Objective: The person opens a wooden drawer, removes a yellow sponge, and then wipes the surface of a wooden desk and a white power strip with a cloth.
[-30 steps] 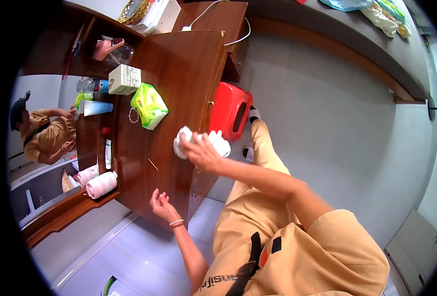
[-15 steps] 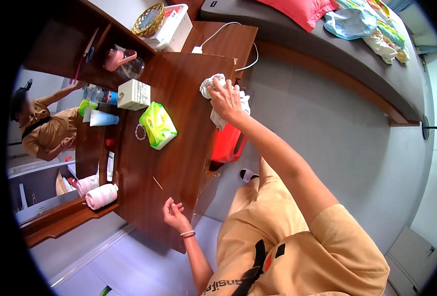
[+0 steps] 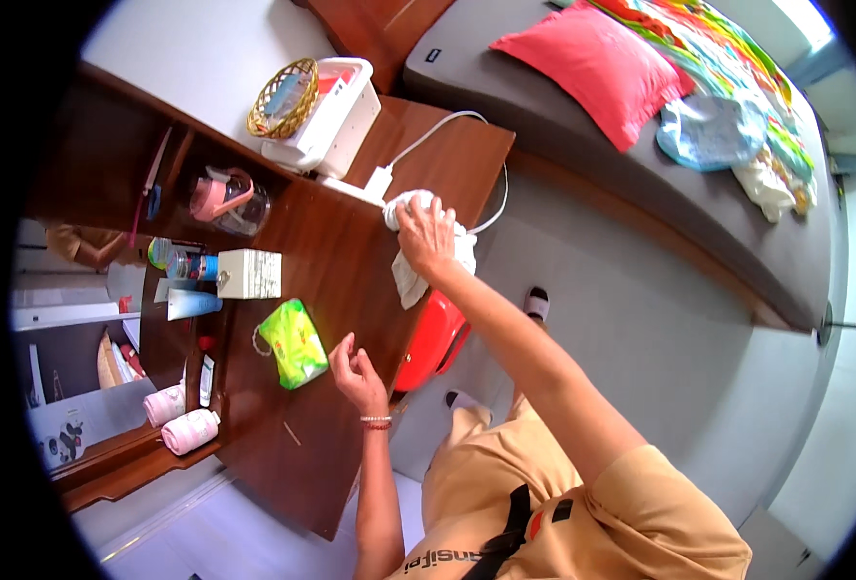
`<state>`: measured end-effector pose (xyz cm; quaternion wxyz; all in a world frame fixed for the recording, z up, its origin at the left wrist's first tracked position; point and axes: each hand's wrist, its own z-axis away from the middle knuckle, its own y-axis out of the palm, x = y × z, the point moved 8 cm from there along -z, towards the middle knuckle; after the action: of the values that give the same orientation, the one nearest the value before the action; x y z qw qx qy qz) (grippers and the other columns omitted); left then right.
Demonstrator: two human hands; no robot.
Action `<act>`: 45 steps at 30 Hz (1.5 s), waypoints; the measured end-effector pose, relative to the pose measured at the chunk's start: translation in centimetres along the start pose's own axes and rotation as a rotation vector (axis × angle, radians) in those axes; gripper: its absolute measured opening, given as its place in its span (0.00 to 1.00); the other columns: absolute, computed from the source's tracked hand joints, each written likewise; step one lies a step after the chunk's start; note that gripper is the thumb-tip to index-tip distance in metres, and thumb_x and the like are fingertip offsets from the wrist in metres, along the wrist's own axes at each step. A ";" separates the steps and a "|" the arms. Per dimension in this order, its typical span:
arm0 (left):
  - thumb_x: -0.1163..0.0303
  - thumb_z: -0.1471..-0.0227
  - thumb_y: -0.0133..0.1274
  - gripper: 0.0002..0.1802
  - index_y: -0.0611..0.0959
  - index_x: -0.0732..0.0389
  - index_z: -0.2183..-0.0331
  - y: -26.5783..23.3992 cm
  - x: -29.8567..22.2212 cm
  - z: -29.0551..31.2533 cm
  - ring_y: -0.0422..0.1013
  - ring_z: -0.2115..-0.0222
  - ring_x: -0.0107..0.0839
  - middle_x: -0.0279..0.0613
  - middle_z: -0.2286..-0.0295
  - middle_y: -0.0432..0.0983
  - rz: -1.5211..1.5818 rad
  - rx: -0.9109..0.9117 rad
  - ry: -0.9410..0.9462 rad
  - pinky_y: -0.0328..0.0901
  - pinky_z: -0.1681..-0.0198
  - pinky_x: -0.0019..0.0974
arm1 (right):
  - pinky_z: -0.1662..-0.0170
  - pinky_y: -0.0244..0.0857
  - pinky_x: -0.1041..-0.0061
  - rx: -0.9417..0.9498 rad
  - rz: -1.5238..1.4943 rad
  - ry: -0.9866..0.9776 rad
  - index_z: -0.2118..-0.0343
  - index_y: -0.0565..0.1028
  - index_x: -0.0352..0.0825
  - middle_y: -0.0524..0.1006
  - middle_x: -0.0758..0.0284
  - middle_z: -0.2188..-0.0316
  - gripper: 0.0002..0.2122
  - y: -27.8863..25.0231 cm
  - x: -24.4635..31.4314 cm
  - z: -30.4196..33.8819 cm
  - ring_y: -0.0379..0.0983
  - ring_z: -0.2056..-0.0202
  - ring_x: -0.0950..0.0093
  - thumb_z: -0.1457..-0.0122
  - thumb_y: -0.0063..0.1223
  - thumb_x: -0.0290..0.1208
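Note:
My right hand (image 3: 428,237) presses a crumpled white cloth (image 3: 411,282) against the brown wooden desk (image 3: 254,435) near its far right edge, fingers over the cloth. Part of the cloth hangs towards the edge. My left hand (image 3: 358,379), with a beaded bracelet on the wrist, hovers by the desk's near right edge. Its fingers are loosely bent and apart, holding nothing. Left of it lies a bright green soft tissue pack (image 3: 295,343), with a string of beads (image 3: 257,340) beside that.
A white box (image 3: 254,275), a light blue tube (image 3: 194,304) and a pink-lidded jug (image 3: 237,205) stand along the mirror side. A thin stick (image 3: 292,433) lies on the desk. A white plug and cable (image 3: 378,182) border the far end. Below the edge is a red container (image 3: 433,340).
My right hand and the cloth have moved farther along the desk, towards the plug. My left hand has risen from the near end to beside the tissue pack. The view has shifted.

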<state>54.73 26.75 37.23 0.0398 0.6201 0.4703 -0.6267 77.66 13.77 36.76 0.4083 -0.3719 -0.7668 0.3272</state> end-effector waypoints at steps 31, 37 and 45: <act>0.66 0.52 0.46 0.26 0.67 0.58 0.49 6.8 -1.5 -2.3 0.54 0.52 0.47 0.48 0.53 0.59 -0.881 -0.103 -0.165 0.48 0.49 0.49 | 0.55 0.64 0.64 0.791 -0.636 -0.007 0.52 0.69 0.38 0.67 0.62 0.52 0.22 3.2 -3.1 -1.2 0.66 0.58 0.59 0.55 0.51 0.27; 0.64 0.51 0.44 0.27 0.65 0.61 0.48 7.4 -1.2 -3.2 0.52 0.51 0.49 0.52 0.52 0.58 -0.906 -0.020 -0.204 0.47 0.48 0.51 | 0.55 0.64 0.65 0.861 -0.906 0.113 0.53 0.70 0.37 0.70 0.61 0.56 0.20 5.4 -5.0 -1.3 0.68 0.58 0.59 0.53 0.49 0.29; 0.61 0.46 0.37 0.25 0.65 0.64 0.49 8.4 -1.0 -3.5 0.53 0.50 0.49 0.54 0.53 0.57 -0.952 0.012 -0.194 0.47 0.48 0.51 | 0.50 0.56 0.74 1.336 -1.319 0.772 0.50 0.68 0.31 0.70 0.64 0.59 0.19 10.7 -10.2 3.0 0.65 0.55 0.71 0.46 0.46 0.27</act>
<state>62.90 23.78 34.23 -0.2113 0.2747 0.6923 -0.6330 82.28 10.07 22.82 0.8517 0.3497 -0.2949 0.2556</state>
